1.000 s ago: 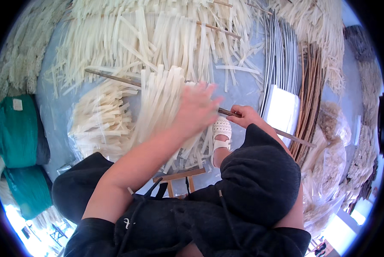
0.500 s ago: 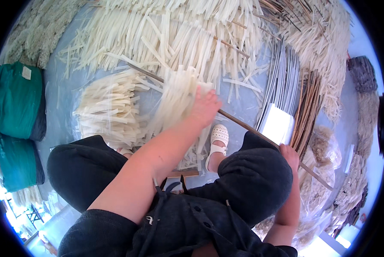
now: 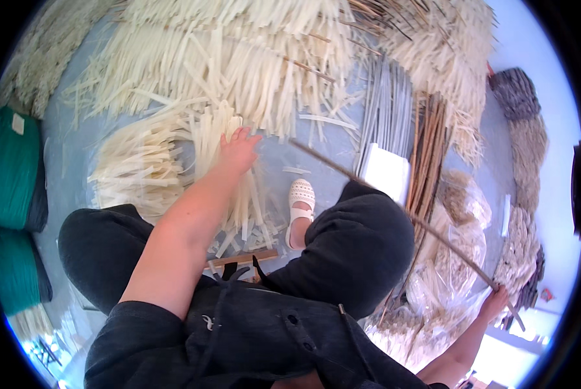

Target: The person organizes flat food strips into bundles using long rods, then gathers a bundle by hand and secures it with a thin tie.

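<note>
My right hand (image 3: 495, 302), out at the lower right, is closed around a long thin brown stick (image 3: 456, 249). The stick slants up and left past my right knee, and its far end hangs over the floor near my shoe. My left hand (image 3: 240, 152) rests with its fingers apart on a bunch of pale cream flat strips (image 3: 206, 133) in front of me. Nothing shows gripped in it. Left of that bunch lies a thicker pile of the same strips (image 3: 138, 162) on clear plastic.
Long rows of cream strips (image 3: 193, 58) cover the floor ahead. Grey rods (image 3: 384, 97) with a white wrapper (image 3: 384, 172) and brown sticks (image 3: 428, 155) lie at right, beside clear plastic bags (image 3: 456, 253). Green sacks (image 3: 15, 175) stand at left. A wooden bar (image 3: 245, 258) is between my feet.
My right hand has moved out to the lower right, drawing the stick away from the strips. My left hand has come left and down onto the bunch, no longer beside the stick.
</note>
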A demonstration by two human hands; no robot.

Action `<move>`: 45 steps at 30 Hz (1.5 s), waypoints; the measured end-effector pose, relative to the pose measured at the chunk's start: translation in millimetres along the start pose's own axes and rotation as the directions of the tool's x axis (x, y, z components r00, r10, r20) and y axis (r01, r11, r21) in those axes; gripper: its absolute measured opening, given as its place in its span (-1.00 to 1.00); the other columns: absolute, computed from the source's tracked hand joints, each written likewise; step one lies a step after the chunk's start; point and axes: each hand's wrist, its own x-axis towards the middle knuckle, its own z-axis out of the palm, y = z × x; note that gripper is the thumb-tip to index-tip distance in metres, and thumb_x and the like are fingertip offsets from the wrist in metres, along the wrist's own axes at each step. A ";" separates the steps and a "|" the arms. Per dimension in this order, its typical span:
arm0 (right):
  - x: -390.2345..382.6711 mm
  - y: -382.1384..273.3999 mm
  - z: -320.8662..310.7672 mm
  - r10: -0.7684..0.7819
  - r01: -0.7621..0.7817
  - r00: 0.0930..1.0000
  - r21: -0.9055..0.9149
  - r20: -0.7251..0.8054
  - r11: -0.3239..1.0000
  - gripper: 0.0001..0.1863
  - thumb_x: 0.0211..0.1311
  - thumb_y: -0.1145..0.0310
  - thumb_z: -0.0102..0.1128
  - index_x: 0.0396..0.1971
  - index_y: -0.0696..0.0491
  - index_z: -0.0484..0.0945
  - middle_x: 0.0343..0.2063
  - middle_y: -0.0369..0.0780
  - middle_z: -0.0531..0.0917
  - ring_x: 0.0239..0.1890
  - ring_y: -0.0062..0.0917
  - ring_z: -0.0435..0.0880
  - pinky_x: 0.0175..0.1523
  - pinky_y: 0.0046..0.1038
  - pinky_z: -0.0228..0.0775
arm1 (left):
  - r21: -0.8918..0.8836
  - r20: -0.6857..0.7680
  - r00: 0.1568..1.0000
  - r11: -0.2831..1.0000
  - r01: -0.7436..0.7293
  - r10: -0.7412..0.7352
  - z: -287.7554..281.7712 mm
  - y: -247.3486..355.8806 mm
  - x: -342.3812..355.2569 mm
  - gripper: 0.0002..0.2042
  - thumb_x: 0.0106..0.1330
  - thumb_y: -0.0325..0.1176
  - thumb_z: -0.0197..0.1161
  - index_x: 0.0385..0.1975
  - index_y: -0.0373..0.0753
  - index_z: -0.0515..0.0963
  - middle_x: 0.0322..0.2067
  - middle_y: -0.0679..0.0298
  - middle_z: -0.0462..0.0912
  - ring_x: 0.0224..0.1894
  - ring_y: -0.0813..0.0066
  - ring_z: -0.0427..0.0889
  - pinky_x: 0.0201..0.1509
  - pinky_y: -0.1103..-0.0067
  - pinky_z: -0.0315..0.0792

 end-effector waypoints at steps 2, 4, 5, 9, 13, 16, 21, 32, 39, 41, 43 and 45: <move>2.0 9.7 -12.6 0.019 -0.019 1.000 0.064 -0.008 0.998 -0.79 0.24 0.39 0.08 -0.14 0.07 0.48 -0.24 -0.06 0.58 -0.10 -0.09 0.48 0.04 -0.13 0.27 | -0.044 -0.036 0.998 0.998 -0.044 0.042 -4.9 15.8 -6.7 -0.52 0.23 -0.20 0.23 0.20 0.13 0.39 0.37 0.26 0.15 0.46 0.26 -0.01 0.43 -0.05 -0.16; 6.1 -4.1 -15.1 0.068 -0.067 0.997 0.025 -0.026 0.997 -0.77 0.25 0.35 0.10 -0.13 0.08 0.55 -0.19 -0.06 0.62 -0.10 -0.08 0.53 0.02 -0.12 0.30 | -0.081 -0.076 0.994 0.993 -0.087 0.081 -17.4 35.6 -11.3 -0.45 0.21 -0.19 0.25 0.25 0.12 0.34 0.39 0.28 0.09 0.46 0.24 -0.03 0.41 -0.10 -0.16; 15.2 -28.0 -21.7 0.066 -0.070 0.997 0.143 0.032 0.987 -0.79 0.25 0.33 0.11 -0.17 0.08 0.54 -0.25 -0.07 0.63 -0.13 -0.08 0.56 -0.05 -0.15 0.35 | -0.104 -0.103 0.989 0.988 -0.117 0.106 -27.6 49.7 -12.7 -0.45 0.22 -0.13 0.25 0.25 0.10 0.34 0.38 0.25 0.13 0.44 0.22 0.03 0.42 -0.03 -0.10; 50.3 -163.7 -91.3 -0.034 -0.026 0.987 0.362 0.157 0.932 -0.76 0.34 0.14 0.03 -0.21 -0.01 0.50 -0.37 -0.06 0.65 -0.30 -0.07 0.63 -0.26 -0.12 0.40 | -0.446 -0.285 0.864 0.740 -0.503 0.415 -73.7 105.8 -6.4 -0.44 0.25 0.03 0.21 0.23 0.00 0.38 0.28 0.15 0.33 0.31 0.14 0.30 0.35 0.25 0.19; 46.9 -280.6 -194.0 -0.224 -0.024 0.958 0.833 0.177 0.553 -0.79 0.27 0.24 0.17 -0.26 0.08 0.52 -0.54 -0.04 0.59 -0.50 -0.18 0.57 -0.35 -0.25 0.37 | -0.783 -0.105 0.883 0.510 -0.357 0.457 -172.5 202.9 -73.0 -0.49 0.35 0.01 0.14 0.15 -0.22 0.44 0.10 0.15 0.52 0.15 0.29 0.46 0.22 0.44 0.34; 30.5 -322.6 -243.8 -0.387 0.003 0.916 0.964 0.104 0.267 -0.78 0.27 0.29 0.19 -0.30 0.15 0.50 -0.69 -0.16 0.40 -0.63 -0.48 0.31 -0.48 -0.41 0.22 | -0.955 -0.043 0.927 0.258 -0.148 0.372 -205.9 232.3 -110.5 -0.52 0.39 0.00 0.10 0.06 -0.32 0.49 -0.04 0.18 0.61 -0.05 0.51 0.56 0.01 0.55 0.47; -4.6 -326.9 -248.5 -0.429 -0.066 0.901 0.998 0.068 0.020 -0.81 0.27 0.31 0.21 -0.34 0.13 0.50 -0.71 -0.20 0.35 -0.63 -0.54 0.29 -0.50 -0.44 0.20 | -0.997 -0.077 0.955 -0.019 -0.075 0.286 -234.2 219.8 -108.3 -0.71 0.40 -0.17 0.13 -0.14 -0.30 0.52 -0.25 0.29 0.68 -0.44 0.76 0.50 -0.39 0.77 0.44; -141.1 -272.9 -83.1 0.008 -0.343 0.924 0.821 0.382 0.457 -0.68 0.24 0.12 0.23 -0.39 0.10 0.50 -0.62 -0.07 0.53 -0.56 -0.17 0.46 -0.39 -0.28 0.33 | -0.964 -0.167 0.948 0.157 -0.215 0.272 -253.6 192.6 -113.6 -0.56 0.39 -0.29 0.15 0.18 -0.40 0.35 0.10 0.11 0.49 0.08 0.48 0.53 0.12 0.61 0.46; -203.9 -242.8 24.9 0.247 -0.675 0.693 0.489 0.677 0.553 -0.51 0.23 -0.10 0.07 -0.30 0.09 0.56 -0.38 -0.01 0.65 -0.23 -0.04 0.61 -0.12 -0.17 0.42 | -0.980 -0.062 0.992 0.184 -0.081 0.107 -210.8 106.2 -142.4 -0.71 0.37 -0.37 0.13 0.06 -0.23 0.51 -0.03 0.31 0.61 -0.05 0.57 0.57 0.05 0.61 0.46; -209.8 -244.1 42.2 0.261 -0.690 0.631 0.375 0.731 0.619 -0.53 0.24 -0.06 0.04 -0.21 0.09 0.55 -0.26 0.02 0.65 -0.14 -0.02 0.60 -0.05 -0.10 0.41 | -0.983 -0.040 0.999 0.179 -0.046 0.036 -195.6 67.6 -148.2 -0.71 0.37 -0.38 0.12 0.06 -0.22 0.52 -0.04 0.32 0.61 -0.08 0.59 0.58 0.03 0.62 0.46; -223.6 -246.6 70.6 0.280 -0.722 0.617 0.388 0.735 0.573 -0.53 0.25 -0.03 0.03 -0.14 0.09 0.52 -0.21 0.03 0.64 -0.11 -0.03 0.59 -0.02 -0.10 0.41 | -0.992 0.040 0.998 0.122 0.046 -0.046 -190.8 29.8 -159.2 -0.73 0.37 -0.39 0.11 0.04 -0.20 0.53 -0.08 0.34 0.63 -0.12 0.62 0.59 -0.01 0.63 0.48; -237.2 -236.9 100.1 0.342 -0.768 0.575 0.348 0.743 0.537 -0.55 0.25 0.06 0.04 0.00 0.06 0.47 -0.10 0.05 0.61 0.00 -0.05 0.56 0.07 -0.14 0.39 | -0.994 0.020 0.992 0.103 0.033 -0.125 -186.7 9.0 -163.8 -0.74 0.37 -0.40 0.11 0.03 -0.20 0.53 -0.10 0.35 0.63 -0.13 0.62 0.59 -0.03 0.64 0.48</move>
